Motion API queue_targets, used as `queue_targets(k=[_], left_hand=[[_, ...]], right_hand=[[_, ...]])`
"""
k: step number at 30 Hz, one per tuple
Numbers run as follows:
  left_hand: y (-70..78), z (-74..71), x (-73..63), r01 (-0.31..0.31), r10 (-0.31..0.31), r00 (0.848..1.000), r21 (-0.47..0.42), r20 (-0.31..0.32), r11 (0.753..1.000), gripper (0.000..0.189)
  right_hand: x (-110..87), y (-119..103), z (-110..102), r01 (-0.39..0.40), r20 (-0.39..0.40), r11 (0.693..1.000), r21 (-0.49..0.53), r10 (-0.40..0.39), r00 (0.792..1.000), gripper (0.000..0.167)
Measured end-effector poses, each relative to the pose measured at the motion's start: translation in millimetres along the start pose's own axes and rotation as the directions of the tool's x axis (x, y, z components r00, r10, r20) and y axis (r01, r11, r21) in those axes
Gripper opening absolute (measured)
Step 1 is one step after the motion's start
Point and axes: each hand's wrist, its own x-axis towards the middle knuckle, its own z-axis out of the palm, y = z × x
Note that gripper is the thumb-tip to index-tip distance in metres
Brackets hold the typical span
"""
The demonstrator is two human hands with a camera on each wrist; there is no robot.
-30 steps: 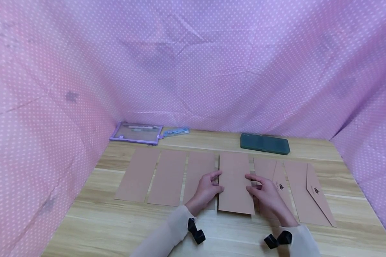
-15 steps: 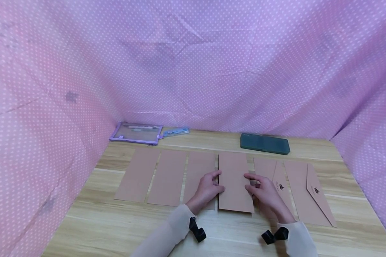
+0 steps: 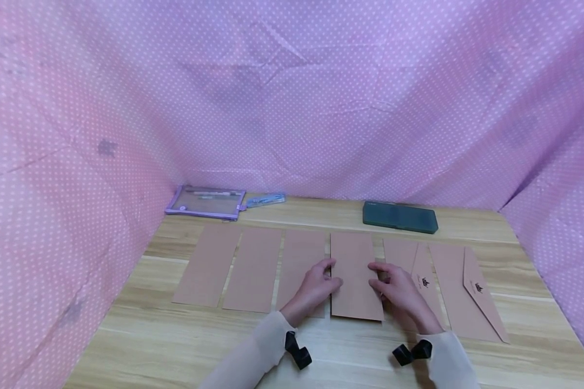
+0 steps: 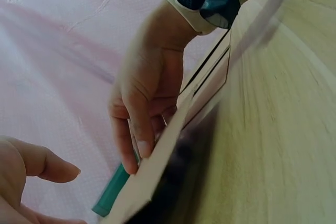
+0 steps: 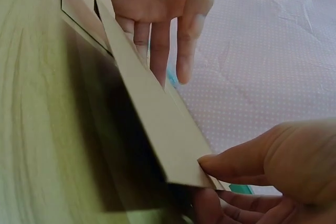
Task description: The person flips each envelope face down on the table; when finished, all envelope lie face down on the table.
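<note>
A plain brown paper envelope [image 3: 355, 275] lies between my two hands, its near edge raised over a dark shadow. My left hand [image 3: 316, 283] holds its left side, thumb overlapping the upper face in the head view. My right hand [image 3: 396, 292] pinches the right side, with its thumb [image 5: 231, 161] on top and fingers underneath in the right wrist view. To the left lie several plain brown envelopes [image 3: 299, 265]. On the right, two brown envelopes [image 3: 401, 254] show a flap with a black crown print; my right hand partly covers the nearer one.
Along the back of the wooden table [image 3: 199, 346] lie a purple-edged mesh pouch [image 3: 206, 202] with pens, a small blue packet [image 3: 266, 200] and a dark green flat case [image 3: 400, 217]. Pink dotted cloth [image 3: 292, 108] hangs around the back and sides.
The held envelope shifts slightly left and its near edge comes a little farther up the view. My right hand moves slightly left with it; my left hand stays nearly still.
</note>
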Motion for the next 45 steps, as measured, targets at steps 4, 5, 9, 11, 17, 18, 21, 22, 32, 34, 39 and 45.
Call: queue_targets(k=[4,5,9,11,17,18,21,22,32,34,39,45], left_hand=[[2.7,0.0,-3.2,-0.012,0.012,1.000,0.045,0.011,0.999,0.064],[3.3,0.2,-3.9,-0.020,0.019,1.000,0.057,0.011,0.998,0.064],[4.7,1.8,-6.2,-0.045,0.044,0.999,0.082,0.014,0.996,0.063],[5.9,2.2,-8.1,-0.044,0.043,0.999,0.083,0.019,0.996,0.063],[10.3,2.2,-15.6,-0.003,0.000,0.998,0.047,0.060,0.999,0.065],[10.6,2.1,-16.5,0.007,-0.009,0.998,0.042,0.068,0.999,0.066],[11.6,1.7,-18.2,0.024,-0.026,0.996,0.035,0.080,0.999,0.067],[11.8,1.7,-18.4,0.022,-0.025,0.996,0.035,0.082,0.999,0.067],[15.3,2.0,-18.5,0.035,-0.037,0.996,0.024,0.087,0.999,0.065],[14.8,2.2,-18.7,0.038,-0.040,0.995,0.024,0.088,0.999,0.065],[13.5,2.4,-19.1,0.035,-0.038,0.995,0.028,0.089,0.999,0.065],[12.6,1.8,-18.6,0.034,-0.036,0.995,0.026,0.093,0.999,0.066]], right_hand=[[1.1,-1,1,0.035,-0.022,0.997,-0.076,-0.037,0.999,0.041],[1.2,-2,1,0.044,-0.025,0.995,-0.095,-0.047,0.999,0.041],[1.7,-2,1,0.060,-0.031,0.984,-0.170,-0.066,0.997,0.040],[1.9,-3,1,0.059,-0.030,0.979,-0.197,-0.066,0.997,0.040],[3.4,-5,2,0.069,-0.044,0.960,-0.272,-0.084,0.995,0.039],[3.5,-5,2,0.071,-0.045,0.958,-0.279,-0.087,0.995,0.039],[4.4,-4,3,0.065,-0.048,0.955,-0.291,-0.082,0.995,0.039],[4.4,-4,3,0.067,-0.046,0.954,-0.291,-0.084,0.995,0.039],[2.6,-4,8,0.069,-0.062,0.954,-0.292,-0.091,0.994,0.038],[2.0,-4,10,0.058,-0.070,0.952,-0.300,-0.083,0.994,0.036],[1.2,-6,14,0.040,-0.091,0.942,-0.334,-0.074,0.993,0.032],[0.0,-7,16,0.033,-0.099,0.941,-0.337,-0.071,0.993,0.032]])
